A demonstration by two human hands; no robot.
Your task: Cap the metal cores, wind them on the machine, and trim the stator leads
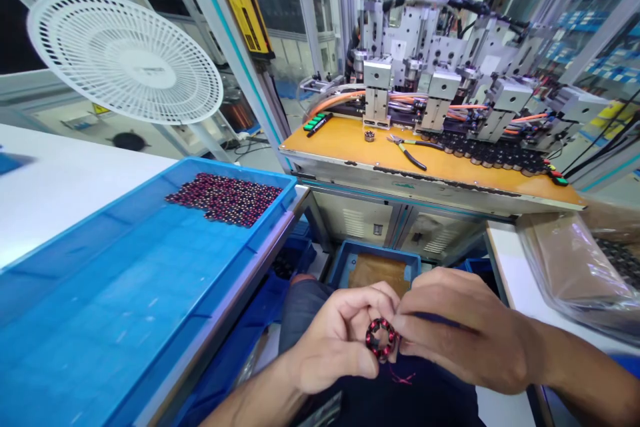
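Observation:
A small ring-shaped motor stator (381,339) wound with red enamelled wire is held low in front of my lap. My left hand (345,340) grips it from the left, thumb below and fingers curled behind. My right hand (465,327) is closed at the ring's right edge, its thumb and fingertips pinched against it. Whether a wire end lies between those fingertips cannot be made out. Thin red wire scraps (403,378) lie on the dark cloth over my lap, just below the stator.
At left, a blue tray (150,267) carries many wound stators (225,199) at its far end. Ahead, an orange bench (345,140) bears a winding machine (435,80), cutting pliers (407,150), one stator (369,136) and dark cores (485,150). A fan (125,57) and plastic-wrapped box (575,267) flank it.

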